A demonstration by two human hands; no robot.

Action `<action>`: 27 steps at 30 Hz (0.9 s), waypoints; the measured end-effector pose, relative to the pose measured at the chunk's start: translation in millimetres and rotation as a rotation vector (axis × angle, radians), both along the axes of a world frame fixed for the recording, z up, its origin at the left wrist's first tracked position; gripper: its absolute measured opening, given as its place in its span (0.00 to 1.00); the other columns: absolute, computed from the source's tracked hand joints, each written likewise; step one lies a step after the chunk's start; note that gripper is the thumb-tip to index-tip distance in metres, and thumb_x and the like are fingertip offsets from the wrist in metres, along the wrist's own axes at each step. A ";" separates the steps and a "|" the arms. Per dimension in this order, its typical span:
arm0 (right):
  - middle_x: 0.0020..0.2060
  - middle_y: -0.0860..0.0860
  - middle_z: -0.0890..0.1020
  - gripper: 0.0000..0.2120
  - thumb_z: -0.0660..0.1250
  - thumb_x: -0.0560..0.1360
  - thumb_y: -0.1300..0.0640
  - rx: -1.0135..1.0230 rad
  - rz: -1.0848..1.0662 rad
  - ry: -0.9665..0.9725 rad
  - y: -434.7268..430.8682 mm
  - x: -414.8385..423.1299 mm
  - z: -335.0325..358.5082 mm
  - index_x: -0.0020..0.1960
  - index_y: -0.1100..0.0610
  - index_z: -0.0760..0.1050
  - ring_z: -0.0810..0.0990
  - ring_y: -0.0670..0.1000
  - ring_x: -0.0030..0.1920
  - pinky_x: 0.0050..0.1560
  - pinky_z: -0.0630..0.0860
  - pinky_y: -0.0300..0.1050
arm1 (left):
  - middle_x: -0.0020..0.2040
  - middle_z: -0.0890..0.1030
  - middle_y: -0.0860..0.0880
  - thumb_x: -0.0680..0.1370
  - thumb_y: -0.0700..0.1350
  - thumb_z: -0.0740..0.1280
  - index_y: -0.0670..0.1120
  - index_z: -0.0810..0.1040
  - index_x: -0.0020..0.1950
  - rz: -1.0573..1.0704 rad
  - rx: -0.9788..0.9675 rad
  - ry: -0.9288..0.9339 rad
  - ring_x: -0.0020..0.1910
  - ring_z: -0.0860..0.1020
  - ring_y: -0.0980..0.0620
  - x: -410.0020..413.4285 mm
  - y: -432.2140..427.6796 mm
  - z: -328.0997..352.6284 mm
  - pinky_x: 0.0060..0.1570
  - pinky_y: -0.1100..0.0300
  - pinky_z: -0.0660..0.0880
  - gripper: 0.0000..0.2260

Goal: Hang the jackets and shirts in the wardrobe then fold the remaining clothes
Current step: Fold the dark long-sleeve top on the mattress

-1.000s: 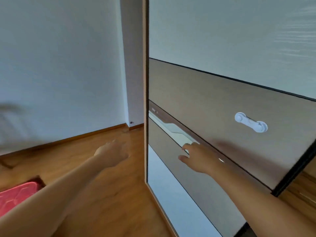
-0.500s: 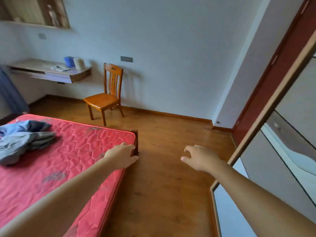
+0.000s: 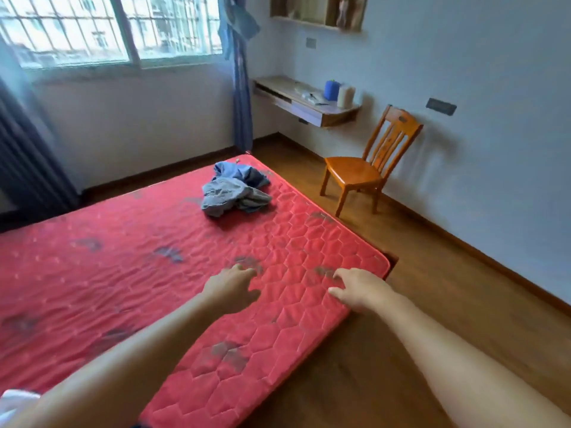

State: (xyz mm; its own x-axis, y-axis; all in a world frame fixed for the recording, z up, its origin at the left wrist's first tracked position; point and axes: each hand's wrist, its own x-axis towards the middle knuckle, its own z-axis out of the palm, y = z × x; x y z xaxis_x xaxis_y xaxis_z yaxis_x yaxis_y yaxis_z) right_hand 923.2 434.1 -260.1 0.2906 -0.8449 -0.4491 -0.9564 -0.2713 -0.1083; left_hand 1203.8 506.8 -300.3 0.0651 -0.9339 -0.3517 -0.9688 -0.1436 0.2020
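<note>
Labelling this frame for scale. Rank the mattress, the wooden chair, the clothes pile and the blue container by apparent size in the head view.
1. red mattress
2. wooden chair
3. clothes pile
4. blue container
The mattress is also nearest the camera; the container is farthest, so its smallness is partly distance.

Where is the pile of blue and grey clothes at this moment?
In the head view, the pile of clothes lies on the red mattress near its far right edge, left of the wooden chair.

A home bedroom: a red quilted mattress (image 3: 123, 242), a wooden chair (image 3: 367, 168), a wall-mounted desk (image 3: 309, 103), a curtained, barred window (image 3: 108, 26), wood flooring (image 3: 448, 273).
</note>
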 end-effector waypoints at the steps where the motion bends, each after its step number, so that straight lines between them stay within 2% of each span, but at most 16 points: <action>1: 0.69 0.53 0.76 0.27 0.61 0.78 0.37 0.013 0.054 -0.001 -11.7 19.8 -8.3 0.73 0.49 0.69 0.75 0.57 0.67 0.66 0.74 0.56 | 0.67 0.73 0.47 0.77 0.61 0.64 0.56 0.69 0.73 0.061 0.003 -0.003 0.66 0.74 0.42 15.9 7.4 -4.0 0.61 0.47 0.75 0.25; 8: 0.65 0.56 0.78 0.24 0.61 0.78 0.40 0.079 0.500 -0.028 -47.9 160.2 -55.0 0.69 0.50 0.72 0.77 0.58 0.66 0.63 0.74 0.52 | 0.69 0.72 0.47 0.79 0.62 0.62 0.56 0.69 0.73 0.531 0.108 -0.009 0.67 0.73 0.42 101.8 84.5 -27.3 0.62 0.45 0.74 0.24; 14: 0.63 0.57 0.79 0.21 0.62 0.78 0.42 0.105 0.886 -0.044 -35.4 256.4 -75.2 0.67 0.51 0.74 0.78 0.59 0.63 0.61 0.75 0.51 | 0.67 0.72 0.45 0.78 0.62 0.63 0.54 0.68 0.73 0.910 0.188 -0.009 0.66 0.74 0.41 119.9 179.2 -38.1 0.62 0.44 0.74 0.25; 17: 0.63 0.57 0.79 0.21 0.63 0.79 0.43 0.136 1.040 -0.058 -13.2 295.2 -85.8 0.68 0.50 0.73 0.77 0.59 0.64 0.61 0.75 0.50 | 0.67 0.73 0.45 0.77 0.63 0.62 0.55 0.70 0.73 1.044 0.214 -0.001 0.67 0.74 0.40 114.7 225.9 -43.7 0.62 0.43 0.74 0.26; 22: 0.64 0.56 0.79 0.21 0.64 0.79 0.42 0.173 1.235 -0.048 41.9 347.9 -102.2 0.68 0.51 0.73 0.77 0.59 0.64 0.61 0.76 0.50 | 0.70 0.69 0.44 0.78 0.62 0.62 0.55 0.65 0.77 1.227 0.286 0.017 0.68 0.71 0.39 104.9 293.3 -56.5 0.64 0.44 0.73 0.28; 27: 0.63 0.55 0.80 0.22 0.63 0.78 0.43 0.209 1.360 -0.018 98.3 391.0 -121.9 0.69 0.52 0.73 0.78 0.58 0.62 0.61 0.77 0.53 | 0.73 0.68 0.46 0.73 0.65 0.60 0.57 0.64 0.76 1.309 0.314 0.097 0.68 0.72 0.42 123.9 349.6 -85.9 0.62 0.41 0.74 0.32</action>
